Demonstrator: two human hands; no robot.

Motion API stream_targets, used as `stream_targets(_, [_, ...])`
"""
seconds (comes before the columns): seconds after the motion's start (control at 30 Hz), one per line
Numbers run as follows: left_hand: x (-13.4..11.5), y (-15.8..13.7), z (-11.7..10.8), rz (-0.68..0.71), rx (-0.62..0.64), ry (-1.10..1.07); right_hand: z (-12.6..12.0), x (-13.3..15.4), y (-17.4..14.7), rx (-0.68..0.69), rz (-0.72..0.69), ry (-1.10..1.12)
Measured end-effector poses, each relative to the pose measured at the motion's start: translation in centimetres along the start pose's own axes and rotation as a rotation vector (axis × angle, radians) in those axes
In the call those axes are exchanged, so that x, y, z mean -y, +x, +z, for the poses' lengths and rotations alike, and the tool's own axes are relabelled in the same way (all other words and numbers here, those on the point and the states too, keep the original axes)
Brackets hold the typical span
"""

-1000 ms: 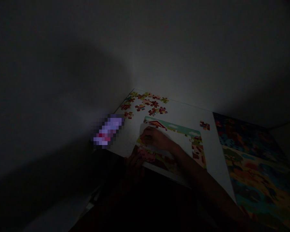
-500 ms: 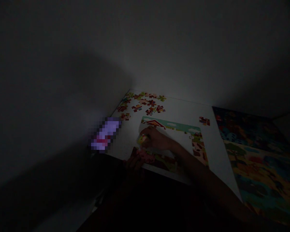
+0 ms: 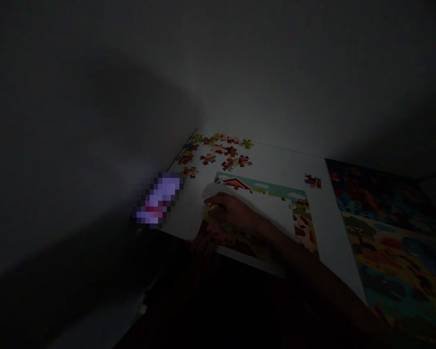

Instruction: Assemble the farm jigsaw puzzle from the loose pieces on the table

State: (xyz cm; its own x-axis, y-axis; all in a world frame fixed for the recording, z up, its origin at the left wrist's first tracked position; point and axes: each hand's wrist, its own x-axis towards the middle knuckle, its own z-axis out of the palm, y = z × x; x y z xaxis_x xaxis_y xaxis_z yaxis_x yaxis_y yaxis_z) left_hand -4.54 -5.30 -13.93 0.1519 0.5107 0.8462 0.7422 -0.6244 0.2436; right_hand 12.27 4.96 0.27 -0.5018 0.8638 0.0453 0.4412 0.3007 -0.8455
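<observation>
A partly assembled jigsaw puzzle (image 3: 263, 186) with a farm picture lies on the white table, its border joined around a bare white middle. My right hand (image 3: 234, 212) reaches over its left side, index finger stretched left and fingers closed about a yellow-green puzzle piece (image 3: 207, 211) at the left border, partly hidden under them. In dim light, my left hand (image 3: 202, 244) rests at the puzzle's lower left corner, its fingers laid against the edge beside a pink section (image 3: 221, 235).
Several loose puzzle pieces (image 3: 230, 151) are scattered at the table's back left. Another piece group (image 3: 313, 181) lies right of the puzzle. A blurred-out phone-like bright rectangle (image 3: 160, 199) is at the left edge. Colourful picture sheets (image 3: 378, 242) cover the right side. Walls rise behind and left.
My right hand has lowered the yellow-green piece toward the left border, and its index finger now stretches farther left. My left hand stays at the corner. The view has shifted slightly.
</observation>
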Motion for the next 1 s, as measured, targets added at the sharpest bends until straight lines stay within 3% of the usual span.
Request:
stream_targets(0.2, [-0.7, 1.5, -0.5, -0.005, 0.002, -0.039, 0.2, -0.3, 0.0, -0.002, -0.106, -0.219])
stream_targets(0.4, [-0.9, 2.3, -0.9, 0.008, 0.013, -0.040, 0.0, -0.4, 0.1, -0.029, -0.116, -0.236])
stream_targets(0.5, [-0.7, 2.3, -1.5, 0.003, 0.080, -0.064, -0.5, -0.8, 0.2, -0.025, -0.122, -0.089])
stream_targets(0.63, [-0.5, 2.3, -3.5, 0.017, 0.243, -0.077, -1.5, -2.0, 0.4, -0.081, -0.029, 0.246])
stream_targets(0.7, [-0.4, 2.7, -4.7, -0.001, 0.260, -0.074, -1.9, -2.5, 0.7, -0.116, -0.004, 0.402])
stream_targets(0.83, [0.2, 6.3, -6.1, -0.117, 0.224, -0.075, -2.3, -2.8, 1.0, -0.162, 0.016, 0.643])
stream_targets(1.0, [1.5, 12.1, -4.3, -0.096, 0.450, -0.007, -2.5, -2.6, 1.0, -0.219, 0.082, 0.738])
